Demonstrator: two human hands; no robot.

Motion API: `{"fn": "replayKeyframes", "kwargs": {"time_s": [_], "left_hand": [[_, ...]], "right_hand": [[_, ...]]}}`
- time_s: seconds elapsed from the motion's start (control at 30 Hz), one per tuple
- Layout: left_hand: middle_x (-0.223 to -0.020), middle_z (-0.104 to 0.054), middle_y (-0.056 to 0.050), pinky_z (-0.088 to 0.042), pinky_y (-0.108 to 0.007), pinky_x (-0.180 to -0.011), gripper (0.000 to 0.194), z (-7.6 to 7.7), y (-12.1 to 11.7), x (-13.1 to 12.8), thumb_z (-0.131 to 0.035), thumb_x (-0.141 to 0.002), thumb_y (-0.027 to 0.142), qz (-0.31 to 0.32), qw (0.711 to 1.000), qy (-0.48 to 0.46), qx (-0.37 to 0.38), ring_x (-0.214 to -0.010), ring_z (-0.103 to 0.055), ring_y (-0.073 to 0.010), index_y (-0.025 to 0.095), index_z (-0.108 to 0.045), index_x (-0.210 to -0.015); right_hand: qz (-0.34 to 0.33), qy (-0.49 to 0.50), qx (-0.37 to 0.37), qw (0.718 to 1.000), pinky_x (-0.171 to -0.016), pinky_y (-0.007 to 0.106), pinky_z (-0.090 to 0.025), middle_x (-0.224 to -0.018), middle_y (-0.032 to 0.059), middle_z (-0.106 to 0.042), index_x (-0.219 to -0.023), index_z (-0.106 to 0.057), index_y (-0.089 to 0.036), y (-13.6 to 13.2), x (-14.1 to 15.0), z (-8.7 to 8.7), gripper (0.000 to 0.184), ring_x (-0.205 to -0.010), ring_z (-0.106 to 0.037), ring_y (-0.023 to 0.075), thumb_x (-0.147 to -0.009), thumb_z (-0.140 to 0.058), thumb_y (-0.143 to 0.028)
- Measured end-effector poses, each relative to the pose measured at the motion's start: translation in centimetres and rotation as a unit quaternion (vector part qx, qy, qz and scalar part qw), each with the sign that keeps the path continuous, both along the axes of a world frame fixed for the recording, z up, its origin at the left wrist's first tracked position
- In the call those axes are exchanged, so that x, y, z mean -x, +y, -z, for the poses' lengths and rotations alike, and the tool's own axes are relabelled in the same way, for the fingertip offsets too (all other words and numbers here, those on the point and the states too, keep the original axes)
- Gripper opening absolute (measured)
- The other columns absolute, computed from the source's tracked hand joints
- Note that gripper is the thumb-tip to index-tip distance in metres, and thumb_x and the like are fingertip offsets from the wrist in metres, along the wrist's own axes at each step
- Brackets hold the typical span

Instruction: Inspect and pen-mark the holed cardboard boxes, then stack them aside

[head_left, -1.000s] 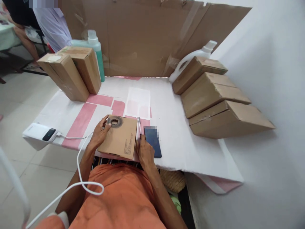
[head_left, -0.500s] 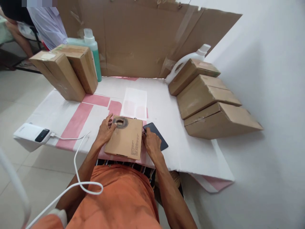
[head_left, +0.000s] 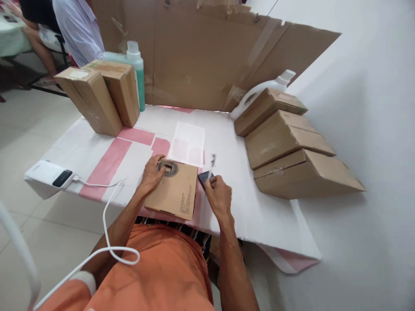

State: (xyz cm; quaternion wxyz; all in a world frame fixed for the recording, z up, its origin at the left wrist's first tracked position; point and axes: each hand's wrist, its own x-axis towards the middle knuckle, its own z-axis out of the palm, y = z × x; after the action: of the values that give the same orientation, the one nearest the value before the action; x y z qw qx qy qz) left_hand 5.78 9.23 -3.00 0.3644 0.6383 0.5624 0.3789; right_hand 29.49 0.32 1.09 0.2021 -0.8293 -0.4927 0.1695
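Observation:
A small cardboard box (head_left: 173,192) lies flat in front of me, with a hole ringed by dark scribbling near its far left corner and printed lines on its right side. My left hand (head_left: 153,176) grips that corner, thumb on the top by the hole and fingers round the edge. In my right hand (head_left: 219,194), just right of the box, a thin white pen (head_left: 211,167) with a dark end points upward, blurred by motion. Beneath this hand lies a dark flat slab (head_left: 202,177), mostly covered; I cannot tell whether they touch.
A translucent sheet (head_left: 187,140) lies beyond the box. Taller cartons (head_left: 94,103) and a green bottle (head_left: 140,82) stand at left; more cartons (head_left: 288,138) and a white jug (head_left: 259,90) at right. A power bank (head_left: 48,173) with a white cable (head_left: 105,216) sits front left.
My right hand has moved right, away from the box's edge, and the pen now shows raised in it. The left hand stays at the box's corner. The whole view has shifted slightly.

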Motion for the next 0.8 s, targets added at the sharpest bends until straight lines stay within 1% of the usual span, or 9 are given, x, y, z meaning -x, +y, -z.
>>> {"fn": "replayKeyframes", "kwargs": {"time_s": [0.03, 0.1, 0.17, 0.23, 0.37, 0.5, 0.6, 0.7, 0.8], "left_hand": [[-0.133, -0.072, -0.014, -0.050, -0.051, -0.115, 0.051, 0.0, 0.0, 0.0, -0.063, -0.078, 0.017, -0.002, 1.000, -0.003, 0.001, -0.123, -0.067, -0.0329, 0.019, -0.071, -0.129], [-0.134, -0.072, -0.013, -0.051, -0.051, -0.114, 0.051, 0.1, 0.0, 0.0, -0.064, -0.078, 0.018, -0.005, 1.000, -0.009, 0.006, -0.120, -0.067, -0.0322, 0.020, -0.070, -0.129], [-0.135, -0.072, -0.012, -0.052, -0.051, -0.113, 0.051, 0.0, -0.1, 0.0, -0.064, -0.079, 0.020, -0.006, 1.000, -0.019, 0.011, -0.119, -0.068, -0.0313, 0.020, -0.070, -0.130], [-0.133, -0.072, -0.012, -0.053, -0.050, -0.111, 0.052, -0.1, -0.2, 0.0, -0.066, -0.080, 0.023, -0.003, 0.999, -0.031, 0.018, -0.117, -0.069, -0.0306, 0.020, -0.069, -0.131], [-0.129, -0.073, -0.012, -0.056, -0.048, -0.107, 0.052, 0.1, -0.2, 0.1, -0.068, -0.079, 0.024, 0.007, 0.998, -0.055, 0.029, -0.112, -0.071, -0.0292, 0.019, -0.069, -0.130], [-0.129, -0.072, -0.013, -0.053, -0.051, -0.110, 0.051, 0.7, -0.1, 0.1, -0.063, -0.079, 0.019, 0.010, 0.997, -0.074, 0.035, -0.115, -0.069, -0.0301, 0.018, -0.068, -0.130], [-0.136, -0.070, -0.014, -0.052, -0.051, -0.113, 0.056, 1.1, 0.0, 0.3, -0.066, -0.080, 0.024, 0.024, 0.995, -0.091, 0.038, -0.119, -0.067, -0.0297, 0.018, -0.066, -0.136], [-0.146, -0.064, -0.016, -0.052, -0.050, -0.114, 0.072, 1.4, -0.4, 1.0, -0.070, -0.080, 0.034, 0.065, 0.989, -0.119, 0.050, -0.128, -0.065, -0.0319, 0.017, -0.059, -0.149], [-0.155, -0.057, -0.018, -0.049, -0.054, -0.117, 0.090, 1.8, -1.1, 2.0, -0.070, -0.076, 0.033, 0.116, 0.977, -0.152, 0.091, -0.139, -0.058, -0.0364, 0.017, -0.046, -0.161]], "right_hand": [[0.034, 0.083, -0.075, 0.993, -0.063, 0.031, -0.046, -0.068, 0.0015, -0.069, -0.088, -0.059, -0.023, 0.1, 0.1, -0.5, 0.018, -0.066, -0.069, 0.0222, -0.098, -0.058, -0.038], [0.055, 0.297, -0.187, 0.935, -0.053, 0.028, -0.043, -0.061, -0.0041, -0.063, -0.083, -0.053, -0.026, 0.6, 1.2, -1.5, 0.025, -0.051, -0.059, 0.0168, -0.091, -0.062, -0.048], [0.004, 0.472, -0.192, 0.860, -0.046, 0.025, -0.041, -0.066, -0.0039, -0.067, -0.083, -0.050, -0.027, 1.4, 3.1, -2.0, 0.032, -0.048, -0.056, 0.0143, -0.085, -0.064, -0.055], [-0.052, 0.554, -0.147, 0.818, -0.045, 0.024, -0.042, -0.077, -0.0003, -0.074, -0.084, -0.049, -0.027, 2.3, 5.5, -2.0, 0.035, -0.051, -0.061, 0.0143, -0.083, -0.065, -0.058], [-0.077, 0.561, -0.082, 0.820, -0.042, 0.025, -0.040, -0.091, 0.0034, -0.080, -0.086, -0.048, -0.028, 3.5, 8.7, -0.8, 0.027, -0.054, -0.064, 0.0159, -0.084, -0.062, -0.052], [-0.065, 0.573, -0.065, 0.814, -0.041, 0.023, -0.040, -0.092, 0.0032, -0.078, -0.087, -0.052, -0.027, 3.6, 8.5, -0.8, 0.028, -0.056, -0.061, 0.0145, -0.082, -0.067, -0.050], [-0.055, 0.623, -0.092, 0.775, -0.040, 0.019, -0.031, -0.082, -0.0020, -0.069, -0.084, -0.051, -0.026, 2.8, 7.6, -2.5, 0.037, -0.053, -0.050, 0.0095, -0.079, -0.076, -0.053], [-0.057, 0.668, -0.122, 0.732, -0.036, 0.019, -0.021, -0.074, -0.0071, -0.059, -0.089, -0.053, -0.026, 1.6, 7.0, -4.9, 0.040, -0.044, -0.033, 0.0053, -0.078, -0.078, -0.056], [-0.074, 0.671, -0.142, 0.724, -0.034, 0.019, -0.020, -0.074, -0.0072, -0.058, -0.092, -0.055, -0.027, 0.5, 6.8, -6.6, 0.037, -0.042, -0.029, 0.0044, -0.081, -0.075, -0.056]]}}
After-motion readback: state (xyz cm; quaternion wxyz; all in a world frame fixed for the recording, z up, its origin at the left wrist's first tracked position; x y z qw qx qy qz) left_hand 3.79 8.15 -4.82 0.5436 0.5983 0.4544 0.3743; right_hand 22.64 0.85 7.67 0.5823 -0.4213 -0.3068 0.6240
